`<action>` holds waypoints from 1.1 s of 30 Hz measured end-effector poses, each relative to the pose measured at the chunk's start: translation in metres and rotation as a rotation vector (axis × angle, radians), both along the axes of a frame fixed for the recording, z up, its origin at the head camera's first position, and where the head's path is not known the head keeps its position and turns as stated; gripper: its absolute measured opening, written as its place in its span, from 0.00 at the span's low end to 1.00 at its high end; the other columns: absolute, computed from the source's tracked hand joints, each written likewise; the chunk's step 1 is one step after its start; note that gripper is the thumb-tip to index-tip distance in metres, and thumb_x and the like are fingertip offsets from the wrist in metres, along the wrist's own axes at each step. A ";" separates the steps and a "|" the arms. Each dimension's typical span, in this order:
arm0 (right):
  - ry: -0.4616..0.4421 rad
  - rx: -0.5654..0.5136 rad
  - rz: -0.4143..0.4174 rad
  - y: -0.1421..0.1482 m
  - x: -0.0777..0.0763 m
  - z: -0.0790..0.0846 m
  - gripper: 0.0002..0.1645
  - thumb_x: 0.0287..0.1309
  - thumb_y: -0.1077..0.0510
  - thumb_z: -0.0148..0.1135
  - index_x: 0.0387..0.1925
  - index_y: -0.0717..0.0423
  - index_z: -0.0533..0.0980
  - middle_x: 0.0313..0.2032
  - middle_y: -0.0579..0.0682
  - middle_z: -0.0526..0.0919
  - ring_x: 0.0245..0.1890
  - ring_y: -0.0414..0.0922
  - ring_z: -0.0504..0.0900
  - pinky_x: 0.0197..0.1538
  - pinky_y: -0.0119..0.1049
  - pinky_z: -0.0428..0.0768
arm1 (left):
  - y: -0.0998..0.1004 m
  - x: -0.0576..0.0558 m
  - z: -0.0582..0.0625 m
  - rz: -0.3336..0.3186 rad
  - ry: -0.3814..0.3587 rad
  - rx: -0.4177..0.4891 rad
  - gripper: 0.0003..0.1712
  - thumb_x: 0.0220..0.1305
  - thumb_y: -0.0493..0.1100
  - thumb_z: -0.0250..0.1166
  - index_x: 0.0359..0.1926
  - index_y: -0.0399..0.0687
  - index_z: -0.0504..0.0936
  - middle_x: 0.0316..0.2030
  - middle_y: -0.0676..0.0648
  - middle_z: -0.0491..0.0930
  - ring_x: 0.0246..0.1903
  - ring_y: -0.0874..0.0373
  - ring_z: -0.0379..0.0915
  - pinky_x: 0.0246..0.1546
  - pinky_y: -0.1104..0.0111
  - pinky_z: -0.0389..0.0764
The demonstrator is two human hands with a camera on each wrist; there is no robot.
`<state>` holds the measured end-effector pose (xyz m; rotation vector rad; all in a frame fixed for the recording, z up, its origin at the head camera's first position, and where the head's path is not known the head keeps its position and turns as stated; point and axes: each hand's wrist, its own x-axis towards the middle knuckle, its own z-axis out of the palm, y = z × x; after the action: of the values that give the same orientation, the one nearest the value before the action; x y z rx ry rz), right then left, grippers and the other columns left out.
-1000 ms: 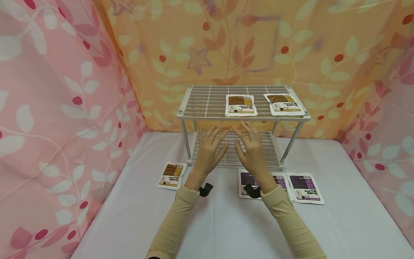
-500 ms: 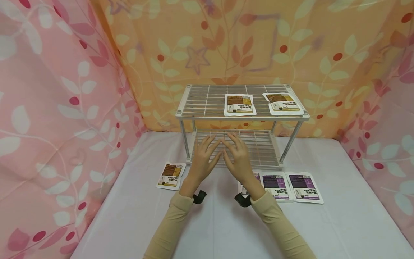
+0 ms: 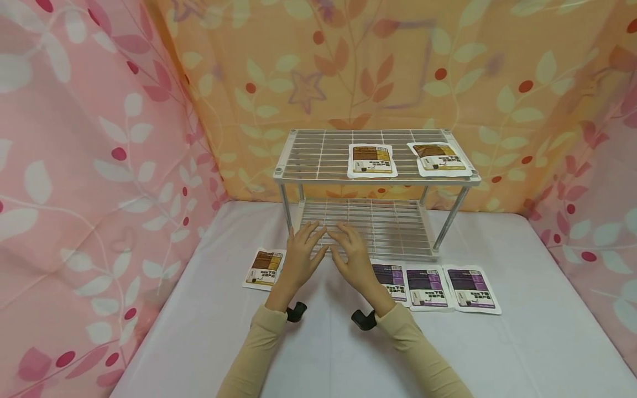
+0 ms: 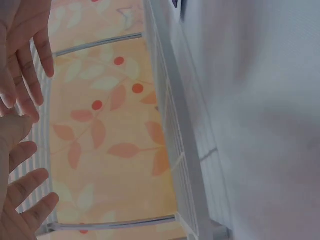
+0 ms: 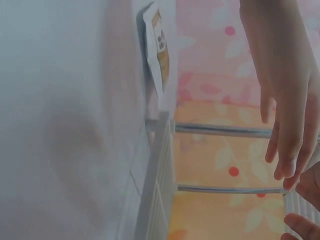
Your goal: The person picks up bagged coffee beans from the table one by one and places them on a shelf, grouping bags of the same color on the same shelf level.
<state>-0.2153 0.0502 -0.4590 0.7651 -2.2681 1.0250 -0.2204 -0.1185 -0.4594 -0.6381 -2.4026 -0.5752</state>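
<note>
Both hands hang over the table in front of the two-tier wire rack point(image 3: 325, 180), holding nothing. My left hand point(image 3: 299, 260) has its fingers spread and relaxed, close to a brown-labelled pouch point(image 3: 264, 269) lying flat on the table. Opposite it, my right hand point(image 3: 354, 263) is also relaxed, nearest to the purple-labelled pouch point(image 3: 390, 281). The fingertips of the two hands face each other; in the left wrist view the left hand point(image 4: 22, 200) and right hand point(image 4: 25, 45) nearly meet. Whether they touch I cannot tell.
Two brown-labelled pouches lie on the top shelf, one mid-shelf point(image 3: 372, 161) and one at the right point(image 3: 441, 160). Two more purple pouches, a middle one point(image 3: 427, 288) and a right one point(image 3: 471, 289), continue the row before the rack. Patterned cloth point(image 3: 224, 83) walls enclose the table.
Both hands have drawn back from the rack toward me and shifted left, coming closer together. More of the leftmost purple pouch shows now. The pouches and rack have stayed put.
</note>
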 end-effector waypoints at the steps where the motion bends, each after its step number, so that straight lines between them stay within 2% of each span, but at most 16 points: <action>1: -0.015 -0.001 0.009 -0.003 0.001 -0.002 0.22 0.59 0.59 0.58 0.56 0.53 0.73 0.60 0.59 0.69 0.63 0.55 0.63 0.62 0.57 0.64 | -0.003 0.000 -0.003 0.006 -0.006 -0.010 0.26 0.62 0.49 0.62 0.60 0.50 0.72 0.62 0.44 0.68 0.64 0.47 0.58 0.59 0.36 0.53; 9: -0.058 -0.046 0.083 -0.023 0.005 -0.012 0.22 0.57 0.62 0.60 0.54 0.58 0.74 0.58 0.60 0.70 0.60 0.55 0.66 0.59 0.56 0.67 | -0.016 0.001 -0.009 0.031 -0.077 0.002 0.26 0.61 0.49 0.63 0.60 0.52 0.73 0.62 0.45 0.67 0.63 0.44 0.60 0.61 0.36 0.50; 22: -0.228 -0.026 0.133 -0.037 0.007 -0.031 0.24 0.60 0.60 0.57 0.58 0.60 0.71 0.59 0.62 0.68 0.59 0.58 0.66 0.57 0.56 0.70 | -0.042 0.006 -0.024 0.071 -0.132 -0.049 0.25 0.59 0.48 0.64 0.57 0.50 0.75 0.60 0.43 0.70 0.61 0.43 0.62 0.60 0.35 0.50; 29: -0.329 -0.021 0.189 -0.045 0.007 -0.039 0.25 0.62 0.58 0.54 0.60 0.61 0.67 0.60 0.62 0.67 0.61 0.59 0.64 0.60 0.57 0.67 | -0.060 0.009 -0.031 0.101 -0.192 -0.076 0.25 0.60 0.50 0.63 0.58 0.50 0.74 0.60 0.43 0.69 0.61 0.42 0.62 0.59 0.35 0.52; 33: -0.354 -0.035 0.218 -0.050 0.009 -0.042 0.26 0.61 0.59 0.56 0.60 0.63 0.67 0.60 0.64 0.67 0.60 0.60 0.65 0.59 0.57 0.67 | -0.069 0.011 -0.034 0.111 -0.235 -0.092 0.25 0.61 0.50 0.62 0.59 0.50 0.74 0.61 0.41 0.68 0.61 0.42 0.62 0.58 0.35 0.53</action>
<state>-0.2064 -0.0001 -0.5012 0.8894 -2.4912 1.3928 -0.2094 -0.1878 -0.4935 -0.4944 -2.6781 -0.5191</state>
